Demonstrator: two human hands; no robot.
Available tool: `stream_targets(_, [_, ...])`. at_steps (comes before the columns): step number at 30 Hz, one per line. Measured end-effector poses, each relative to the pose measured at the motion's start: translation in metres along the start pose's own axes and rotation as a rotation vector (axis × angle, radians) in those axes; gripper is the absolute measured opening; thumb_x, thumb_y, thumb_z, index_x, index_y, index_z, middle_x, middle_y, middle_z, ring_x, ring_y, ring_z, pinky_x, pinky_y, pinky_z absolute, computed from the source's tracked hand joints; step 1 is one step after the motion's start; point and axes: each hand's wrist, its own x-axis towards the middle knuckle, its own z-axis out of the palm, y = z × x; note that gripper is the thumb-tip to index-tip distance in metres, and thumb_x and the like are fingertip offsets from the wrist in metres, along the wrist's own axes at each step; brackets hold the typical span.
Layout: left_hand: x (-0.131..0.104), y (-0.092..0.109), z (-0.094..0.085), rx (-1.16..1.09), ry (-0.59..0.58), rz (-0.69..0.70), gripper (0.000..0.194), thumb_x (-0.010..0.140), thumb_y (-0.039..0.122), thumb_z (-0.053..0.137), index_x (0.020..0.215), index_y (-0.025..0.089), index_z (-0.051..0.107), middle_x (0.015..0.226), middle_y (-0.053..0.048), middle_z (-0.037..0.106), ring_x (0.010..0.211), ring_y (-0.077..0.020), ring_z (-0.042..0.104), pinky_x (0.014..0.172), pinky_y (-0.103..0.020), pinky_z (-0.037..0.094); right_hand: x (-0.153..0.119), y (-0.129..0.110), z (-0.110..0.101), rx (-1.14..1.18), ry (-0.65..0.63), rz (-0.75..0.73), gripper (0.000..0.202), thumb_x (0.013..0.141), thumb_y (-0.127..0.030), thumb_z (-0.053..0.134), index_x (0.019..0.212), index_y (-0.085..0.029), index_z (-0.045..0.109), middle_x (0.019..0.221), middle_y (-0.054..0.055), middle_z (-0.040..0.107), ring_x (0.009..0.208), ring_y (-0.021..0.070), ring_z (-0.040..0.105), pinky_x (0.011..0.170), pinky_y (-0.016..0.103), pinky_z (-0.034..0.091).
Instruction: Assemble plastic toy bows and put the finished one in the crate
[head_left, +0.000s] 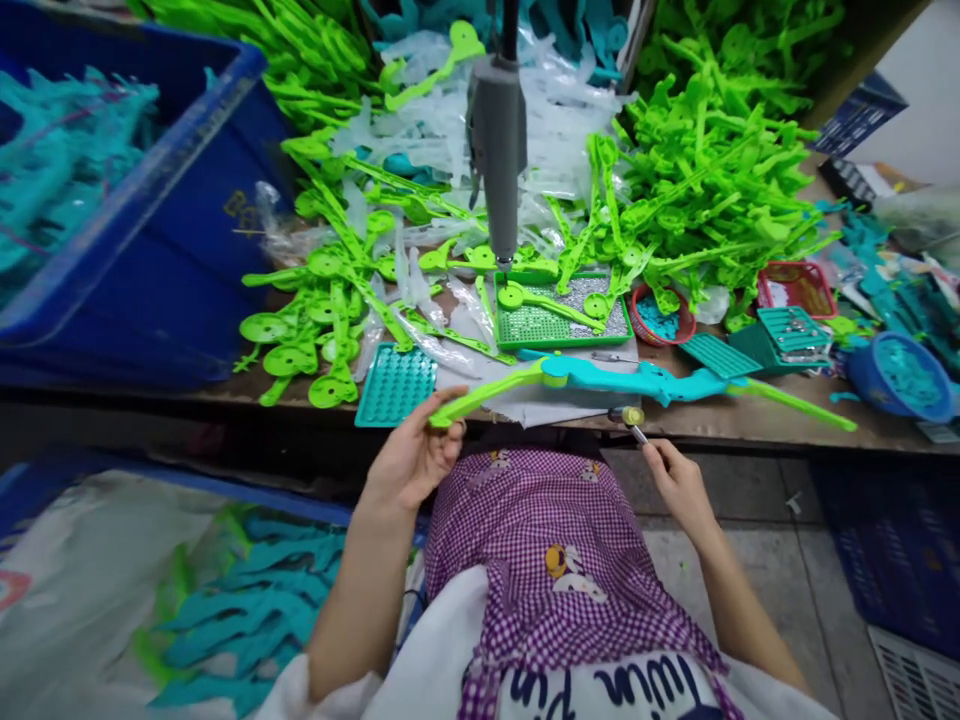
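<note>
My left hand (418, 452) is closed around the left tip of a plastic toy bow with a teal middle (619, 378) and bright green limbs. The bow stretches flat across the front of the bench, its right limb (799, 402) reaching toward the right. In my right hand (677, 488) is the thin metal handle of a small mallet with a yellowish head (631, 415), just below the bow's teal part. Above the bow hangs a grey electric screwdriver (501, 160). Its tip is over a green tray (564, 340) with small metal parts and a loose green limb (551, 302) in it.
Piles of green parts (720, 180) and clear plastic parts (427, 120) cover the back of the bench. A large blue bin (172, 190) stands left. A teal mat (396, 385), a red basket (664, 338) and a blue bowl (874, 385) sit along the front. Teal parts (255, 590) lie low at left.
</note>
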Motion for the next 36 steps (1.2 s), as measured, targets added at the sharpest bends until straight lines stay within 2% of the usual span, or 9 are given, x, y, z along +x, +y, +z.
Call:
stream_targets(3, [0.002,0.018,0.018,-0.243,0.027,0.045,0.03,0.1,0.038,0.045,0.099,0.015,0.064,0.065,0.002,0.058,0.049,-0.0044,0.054,0.042,-0.008,0.046,0.002,0.01,0.002,-0.032,0.019,0.068,0.062,0.091,-0.07,0.036,0.099,-0.019,0.069,0.05,-0.003,0.052,0.044,0.0142,0.048,0.05,0.024,0.032])
stream_targets(8, [0.012,0.037,0.04,-0.601,-0.019,0.049,0.034,0.104,0.034,0.036,0.098,0.012,0.061,0.065,-0.001,0.063,0.049,-0.004,0.061,0.048,-0.005,0.051,0.004,0.027,-0.003,-0.17,0.074,0.076,0.058,0.094,-0.066,0.034,0.1,-0.022,0.071,0.054,0.001,0.062,0.047,0.0165,0.054,0.05,0.025,0.031])
stream_targets(12, [0.017,0.043,0.045,-0.748,-0.037,0.024,0.04,0.105,0.036,0.028,0.097,0.01,0.058,0.059,-0.001,0.061,0.044,-0.005,0.061,0.044,-0.005,0.048,0.009,0.063,-0.022,-0.416,0.239,-0.131,0.053,0.1,-0.056,0.032,0.106,-0.022,0.072,0.086,0.009,0.075,0.066,0.0183,0.064,0.056,0.027,0.032])
stream_targets(17, [0.018,0.044,0.045,-0.755,-0.038,0.022,0.039,0.105,0.037,0.03,0.096,0.011,0.057,0.058,0.0,0.06,0.042,-0.0057,0.06,0.042,-0.006,0.047,0.055,0.094,-0.046,-0.68,0.213,-0.366,0.043,0.101,-0.046,0.04,0.102,-0.02,0.073,0.075,0.009,0.07,0.074,0.0201,0.06,0.065,0.031,0.032])
stream_targets(19, [0.018,0.044,0.045,-0.766,-0.028,0.018,0.036,0.104,0.036,0.032,0.097,0.012,0.057,0.059,0.0,0.059,0.043,-0.0056,0.06,0.042,-0.006,0.047,0.072,0.093,-0.046,-0.667,0.224,-0.385,0.036,0.1,-0.041,0.045,0.107,-0.021,0.073,0.087,0.011,0.072,0.085,0.0222,0.06,0.075,0.033,0.035])
stream_targets(23, [0.015,0.046,0.048,-0.749,0.032,0.019,0.035,0.104,0.035,0.032,0.097,0.011,0.056,0.059,0.0,0.058,0.042,-0.0054,0.058,0.041,-0.006,0.047,0.072,0.077,-0.036,-0.38,0.424,-0.299,0.038,0.097,-0.04,0.05,0.128,-0.024,0.065,0.122,0.015,0.066,0.111,0.0271,0.058,0.095,0.043,0.038])
stream_targets(27, [0.01,0.049,0.051,-0.701,0.073,0.028,0.036,0.104,0.034,0.028,0.097,0.012,0.055,0.058,0.001,0.056,0.04,-0.0055,0.057,0.039,-0.007,0.047,0.062,0.074,-0.031,0.162,0.721,-0.054,0.045,0.09,-0.05,0.055,0.126,-0.023,0.062,0.116,0.012,0.063,0.103,0.0233,0.062,0.09,0.041,0.05])
stream_targets(32, [0.005,0.054,0.052,-0.624,0.099,-0.025,0.04,0.105,0.032,0.021,0.095,0.011,0.054,0.058,0.001,0.055,0.04,-0.0047,0.057,0.041,-0.005,0.046,0.094,0.111,-0.078,0.654,1.064,0.308,0.057,0.075,-0.06,0.065,0.119,-0.024,0.054,0.12,0.007,0.058,0.09,0.0161,0.064,0.063,0.028,0.055])
stream_targets(36, [0.004,0.052,0.047,-0.594,0.13,-0.011,0.024,0.099,0.024,0.033,0.093,0.012,0.054,0.057,0.002,0.054,0.038,-0.0047,0.055,0.039,-0.006,0.046,0.134,0.127,-0.121,0.932,0.959,0.417,0.046,0.075,-0.058,0.066,0.104,-0.024,0.054,0.101,0.002,0.063,0.068,0.0106,0.063,0.045,0.018,0.044])
